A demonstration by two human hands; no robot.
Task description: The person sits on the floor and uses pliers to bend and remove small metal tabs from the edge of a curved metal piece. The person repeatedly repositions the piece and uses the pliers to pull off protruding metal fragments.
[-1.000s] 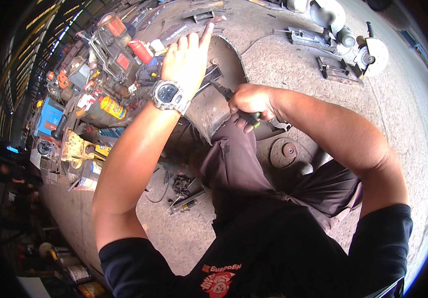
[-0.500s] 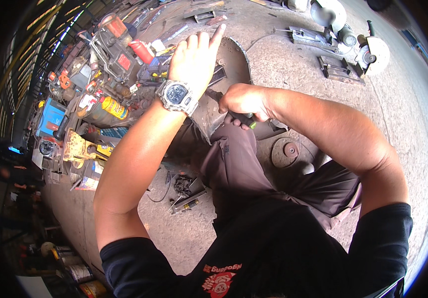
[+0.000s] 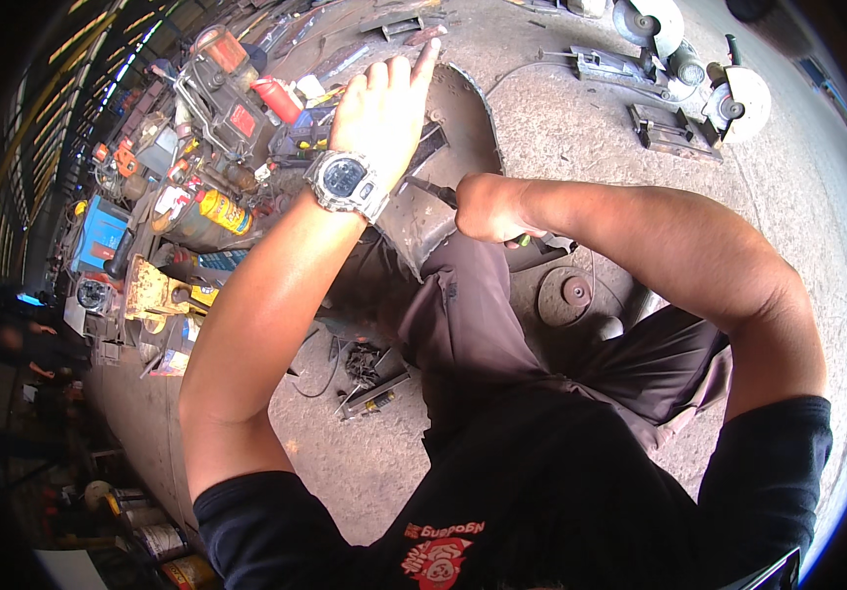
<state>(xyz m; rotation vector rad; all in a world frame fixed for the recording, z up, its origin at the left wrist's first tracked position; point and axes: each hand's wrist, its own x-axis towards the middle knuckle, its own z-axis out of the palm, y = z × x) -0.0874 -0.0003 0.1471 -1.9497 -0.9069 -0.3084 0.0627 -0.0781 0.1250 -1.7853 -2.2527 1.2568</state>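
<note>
A curved grey metal sheet (image 3: 465, 123) with a rough edge leans at my thigh, its pointed lower corner by my knee. My left hand (image 3: 376, 113), watch at the wrist, is closed at the sheet's left side, fingers bent and thumb stretched along it; the fingertips are hidden. In my right hand (image 3: 490, 208) is a hand tool (image 3: 433, 191) with a dark narrow blade; its exact kind cannot be told. Part of its green handle end shows below the fist. The blade lies over the sheet's surface, pointing left.
Bottles, cans, a jack-like tool (image 3: 227, 98) and a blue box (image 3: 104, 231) crowd the left. Two cut-off machines (image 3: 738, 103) stand far right. A round disc (image 3: 565, 295) lies beside my right leg, a cable (image 3: 320, 379) on the floor. A person (image 3: 35, 344) is in the dim left background.
My right fist has shifted slightly right with the tool, showing more of its blade and less of the green handle end. My left hand has moved slightly up and left.
</note>
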